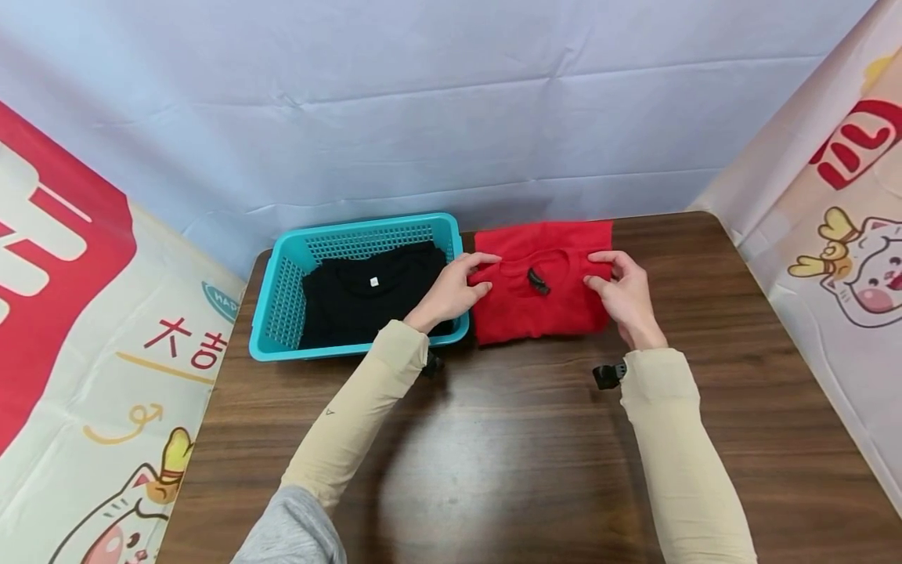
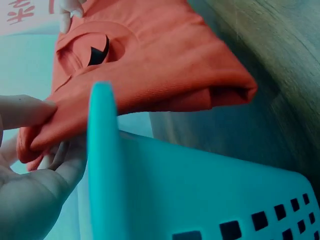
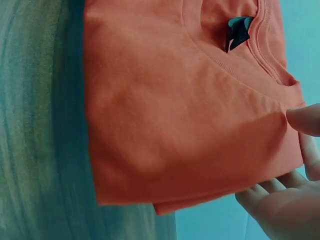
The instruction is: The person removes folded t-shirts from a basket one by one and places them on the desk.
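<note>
A folded red T-shirt (image 1: 535, 309) with a dark neck label (image 1: 539, 280) is held between both hands at the back of the table. My left hand (image 1: 454, 290) pinches its left side near the collar, thumb on top and fingers beneath, as the left wrist view shows. On the opposite side my right hand (image 1: 627, 294) grips the shirt's edge the same way, with the thumb (image 3: 304, 120) on the upper face. In the right wrist view part of the shirt appears lifted off the surface.
A turquoise plastic basket (image 1: 264, 313) stands just left of the shirt, holding folded black clothing (image 1: 366, 301) with a white label. The left forearm passes over its front right corner. The brown wooden table (image 1: 493, 454) meets a pale cloth backdrop (image 1: 423, 117) at the back.
</note>
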Motion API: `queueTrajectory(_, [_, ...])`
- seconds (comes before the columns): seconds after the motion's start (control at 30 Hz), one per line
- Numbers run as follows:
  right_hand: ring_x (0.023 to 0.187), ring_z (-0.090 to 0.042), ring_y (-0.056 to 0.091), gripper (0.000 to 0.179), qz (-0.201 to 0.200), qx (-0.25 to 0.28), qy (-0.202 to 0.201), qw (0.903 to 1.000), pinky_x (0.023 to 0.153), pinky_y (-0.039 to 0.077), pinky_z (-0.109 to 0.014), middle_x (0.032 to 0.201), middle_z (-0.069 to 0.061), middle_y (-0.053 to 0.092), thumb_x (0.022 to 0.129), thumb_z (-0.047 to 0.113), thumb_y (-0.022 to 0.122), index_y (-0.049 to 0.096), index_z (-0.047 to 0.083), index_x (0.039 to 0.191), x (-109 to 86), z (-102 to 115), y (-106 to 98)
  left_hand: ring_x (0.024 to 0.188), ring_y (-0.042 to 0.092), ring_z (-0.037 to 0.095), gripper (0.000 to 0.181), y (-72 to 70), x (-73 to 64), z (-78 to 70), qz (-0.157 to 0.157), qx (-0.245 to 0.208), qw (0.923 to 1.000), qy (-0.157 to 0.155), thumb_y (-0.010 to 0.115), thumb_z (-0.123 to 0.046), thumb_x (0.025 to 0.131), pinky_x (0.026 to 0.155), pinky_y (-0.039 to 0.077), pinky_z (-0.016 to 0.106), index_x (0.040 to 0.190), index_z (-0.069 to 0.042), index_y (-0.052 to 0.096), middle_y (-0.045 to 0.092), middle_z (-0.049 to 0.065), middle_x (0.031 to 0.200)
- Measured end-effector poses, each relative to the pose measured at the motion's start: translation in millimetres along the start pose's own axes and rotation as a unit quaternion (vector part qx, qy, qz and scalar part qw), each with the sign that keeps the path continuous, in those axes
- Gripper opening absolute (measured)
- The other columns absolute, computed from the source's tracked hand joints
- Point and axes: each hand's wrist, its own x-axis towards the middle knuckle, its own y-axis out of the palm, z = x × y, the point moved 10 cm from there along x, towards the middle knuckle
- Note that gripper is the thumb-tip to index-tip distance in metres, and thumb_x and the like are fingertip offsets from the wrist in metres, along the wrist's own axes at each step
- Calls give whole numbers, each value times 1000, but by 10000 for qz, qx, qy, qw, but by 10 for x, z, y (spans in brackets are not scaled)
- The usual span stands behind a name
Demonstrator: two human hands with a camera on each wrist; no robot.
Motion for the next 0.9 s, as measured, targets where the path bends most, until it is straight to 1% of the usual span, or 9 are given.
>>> queueTrajectory(0.07, [78, -7, 52, 33, 90, -96, 79, 9999, 66, 45, -20, 101, 7, 59, 93, 12, 61, 56, 10, 125, 2, -39, 18, 115, 47, 18, 43, 12, -2, 19, -2, 70, 10000, -54, 57, -18, 97, 81, 48, 30, 139, -23, 50, 50, 2, 133])
queueTrajectory(0.1, [82, -8, 52, 34, 132, -141, 108, 9998, 66, 45, -21, 104, 5, 59, 93, 13, 61, 55, 9, 126, 3, -55, 26, 116, 47, 19, 43, 19, 0, 27, 3, 60, 10000, -64, 57, -18, 97, 83, 48, 31, 139, -23, 50, 50, 2, 133])
queueTrajectory(0.2, [82, -10, 51, 35, 201, -246, 171, 9993, 66, 44, -20, 106, 1, 58, 93, 13, 60, 54, 9, 127, 10, -93, 42, 117, 49, 20, 41, 38, 0, 33, 36, 4, 10000, -80, 58, -17, 96, 88, 50, 33, 137, -20, 52, 50, 2, 135])
queueTrajectory(0.3, [81, -11, 51, 35, 234, -286, 191, 9991, 66, 44, -20, 103, 3, 57, 93, 12, 60, 54, 8, 127, 19, -126, 58, 117, 50, 20, 40, 57, 5, 44, 69, 4, 9999, -106, 58, -17, 96, 90, 50, 33, 135, -19, 54, 51, 3, 136])
queueTrajectory(0.37, [80, -11, 51, 33, 260, -279, 205, 9991, 65, 44, -20, 99, 4, 56, 93, 11, 60, 54, 7, 125, 27, -149, 71, 115, 50, 20, 39, 66, 11, 58, 71, 62, 9998, -146, 58, -18, 96, 88, 51, 32, 135, -18, 54, 52, 3, 135])
queueTrajectory(0.5, [64, -9, 46, 29, 311, -265, 219, 9989, 59, 41, -21, 87, 6, 55, 92, 8, 60, 55, 7, 121, 51, -193, 101, 112, 50, 19, 38, 56, 25, 90, -17, 202, 9995, -222, 59, -22, 96, 86, 50, 31, 133, -19, 56, 54, 3, 130])
queueTrajectory(0.6, [55, -8, 40, 28, 312, -265, 215, 9989, 56, 38, -22, 82, 5, 54, 92, 7, 60, 55, 7, 119, 68, -216, 115, 109, 51, 18, 37, 44, 35, 88, -88, 237, 9995, -184, 60, -25, 95, 86, 51, 30, 131, -19, 58, 56, 2, 128])
queueTrajectory(0.7, [56, -8, 40, 28, 300, -296, 241, 9988, 56, 39, -22, 85, 3, 55, 92, 7, 59, 54, 7, 120, 80, -224, 127, 106, 53, 18, 35, 37, 41, 78, -122, 266, 9995, -87, 60, -25, 95, 83, 51, 28, 130, -18, 59, 57, 2, 126])
queueTrajectory(0.9, [69, -14, 47, 34, 426, -423, 345, 9976, 62, 42, -22, 100, -6, 54, 94, 8, 57, 52, 5, 127, 74, -232, 181, 97, 55, 17, 39, 19, 38, 85, -254, 285, 9993, -4, 61, -19, 95, 75, 51, 25, 134, -16, 55, 60, 4, 115])
